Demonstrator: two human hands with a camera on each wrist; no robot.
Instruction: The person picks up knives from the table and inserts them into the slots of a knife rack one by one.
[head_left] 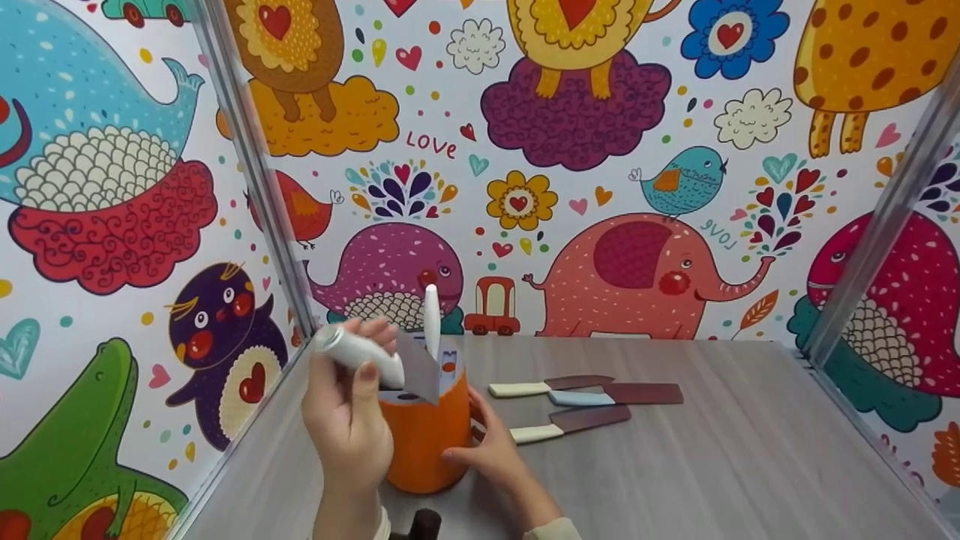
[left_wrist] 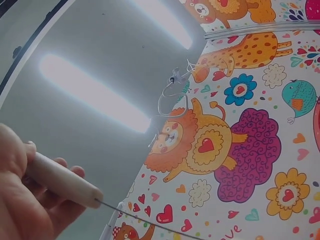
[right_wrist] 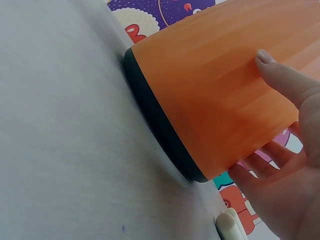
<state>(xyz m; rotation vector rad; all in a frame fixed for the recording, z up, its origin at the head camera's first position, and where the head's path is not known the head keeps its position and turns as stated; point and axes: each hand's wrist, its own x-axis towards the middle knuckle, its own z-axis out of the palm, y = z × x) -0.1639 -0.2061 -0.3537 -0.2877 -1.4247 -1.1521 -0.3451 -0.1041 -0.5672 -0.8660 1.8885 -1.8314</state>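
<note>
My left hand (head_left: 349, 427) grips a knife by its white handle (head_left: 360, 356). Its broad grey blade (head_left: 421, 369) overlaps the top of an orange knife block (head_left: 424, 450) in the head view. Seen from the left wrist, the blade (left_wrist: 145, 218) shows almost edge-on. My right hand (head_left: 499, 450) holds the block from the right, with the thumb (right_wrist: 280, 75) on its near face and the fingers round the far side. Another white-handled knife (head_left: 432, 319) stands upright in the slotted top. The block's dark base (right_wrist: 155, 117) appears in the right wrist view.
To the right of the block lie two knives with cream handles, one farther back (head_left: 517, 389) and one nearer (head_left: 536, 434). Between them is a cleaver (head_left: 645, 394) with a pale blue handle. Patterned walls (head_left: 600, 187) enclose the wooden table (head_left: 712, 465).
</note>
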